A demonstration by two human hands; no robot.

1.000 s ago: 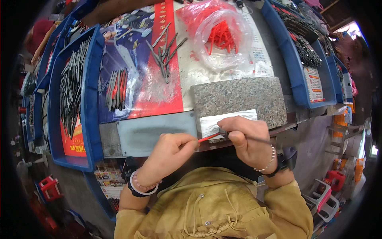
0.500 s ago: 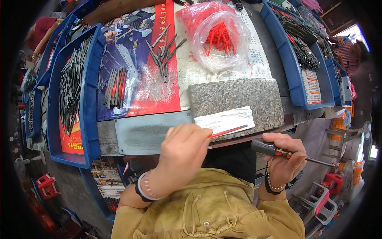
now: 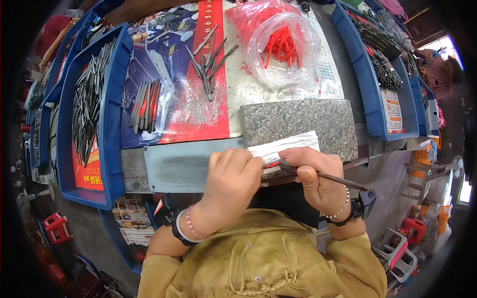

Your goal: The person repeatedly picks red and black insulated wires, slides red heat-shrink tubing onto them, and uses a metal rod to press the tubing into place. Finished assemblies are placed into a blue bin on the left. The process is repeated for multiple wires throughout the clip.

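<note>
My left hand (image 3: pixel 233 171) is closed around one end of a slim red-and-black stick (image 3: pixel 271 165), at the front edge of a speckled stone block (image 3: pixel 298 116). Beneath the stick lies a folded white cloth or paper (image 3: pixel 298 143). In my right hand (image 3: pixel 318 179) is a tool with a dark cylindrical end and a thin metal rod (image 3: pixel 343 180); the rod points right, past my wrist. The dark end is right against or over the stick, and my fingers hide whether the two touch.
A grey plate (image 3: pixel 191 169) lies left of the block. Bundled red-and-black sticks (image 3: pixel 145 107) and loose dark ones (image 3: pixel 208 64) lie beyond. Blue trays (image 3: pixel 115 149) of dark pieces flank the bench. A clear bag (image 3: pixel 310 64) holds red pieces. People sit farther off.
My right hand has moved left with the tool, from beyond the block's right corner to the stick near my left hand. The left hand keeps its grip, almost in place.
</note>
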